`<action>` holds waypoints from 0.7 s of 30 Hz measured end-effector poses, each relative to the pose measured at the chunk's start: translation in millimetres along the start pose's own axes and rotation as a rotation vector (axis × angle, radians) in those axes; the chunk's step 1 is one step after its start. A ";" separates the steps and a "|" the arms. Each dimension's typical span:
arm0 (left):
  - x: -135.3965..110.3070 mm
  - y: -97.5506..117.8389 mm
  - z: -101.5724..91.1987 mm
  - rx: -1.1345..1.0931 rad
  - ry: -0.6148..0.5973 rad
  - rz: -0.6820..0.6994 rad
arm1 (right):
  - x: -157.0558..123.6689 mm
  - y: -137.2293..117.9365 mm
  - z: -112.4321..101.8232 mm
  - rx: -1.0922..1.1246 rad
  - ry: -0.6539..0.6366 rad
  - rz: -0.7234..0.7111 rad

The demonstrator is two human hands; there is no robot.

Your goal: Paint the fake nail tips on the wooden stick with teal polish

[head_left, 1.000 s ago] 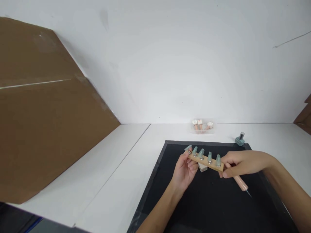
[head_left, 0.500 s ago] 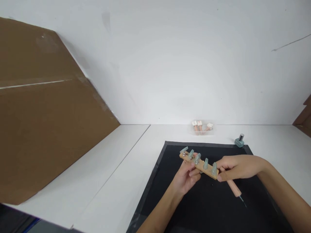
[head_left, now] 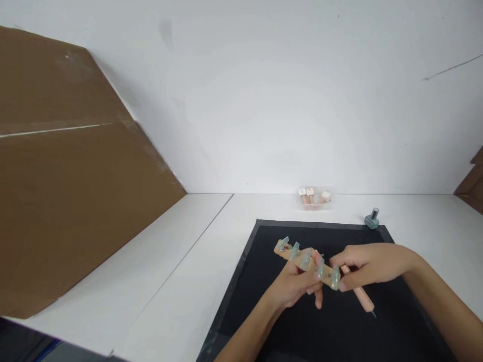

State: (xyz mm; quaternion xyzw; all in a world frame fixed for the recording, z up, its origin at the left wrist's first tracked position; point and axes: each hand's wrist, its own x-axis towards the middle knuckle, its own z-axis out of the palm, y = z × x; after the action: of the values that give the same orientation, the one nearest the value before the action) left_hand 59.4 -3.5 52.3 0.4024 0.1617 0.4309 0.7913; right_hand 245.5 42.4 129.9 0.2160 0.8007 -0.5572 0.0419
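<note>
My left hand (head_left: 289, 289) grips a narrow wooden nail display stand (head_left: 328, 275) from below, fingers wrapped around its middle. Several pale green false nails (head_left: 305, 259) are mounted in a row along the stand, which slopes down to the right. My right hand (head_left: 372, 264) is closed, its thumb and fingertips at the stand's right end. Tucked in that same hand is a pink-handled nail tool (head_left: 364, 300), its thin tip pointing down and toward me; the kind of tip is too small to tell. Both hands are above the black mat (head_left: 320, 332).
A green nail polish bottle (head_left: 372, 221) with a silver cap stands at the mat's far right corner. Against the wall, a clear box (head_left: 314, 206) holds several pink-stemmed pieces with white square tops. A brown board (head_left: 75, 191) leans at the left.
The stand has tilted, its nails now facing me more, and its left end has shifted slightly left. My left hand has turned with its fingers re-placed. The pink tool has shifted slightly.
</note>
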 end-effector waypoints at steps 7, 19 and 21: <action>-19.5 -2.4 -17.7 0.114 -0.025 0.018 | -6.5 -1.2 2.1 -0.011 0.332 0.169; -18.1 -31.6 -35.9 0.266 0.034 -0.023 | -12.4 12.6 17.5 -0.063 0.797 0.041; -17.5 -32.2 -35.2 0.308 0.055 -0.028 | -12.0 13.1 19.7 -0.093 0.830 0.023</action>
State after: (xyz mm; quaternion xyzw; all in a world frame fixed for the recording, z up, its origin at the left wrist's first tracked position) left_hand 45.8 -10.0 3.8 0.5047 0.2529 0.4006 0.7217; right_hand 258.1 24.6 114.8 0.4292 0.7714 -0.3855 -0.2686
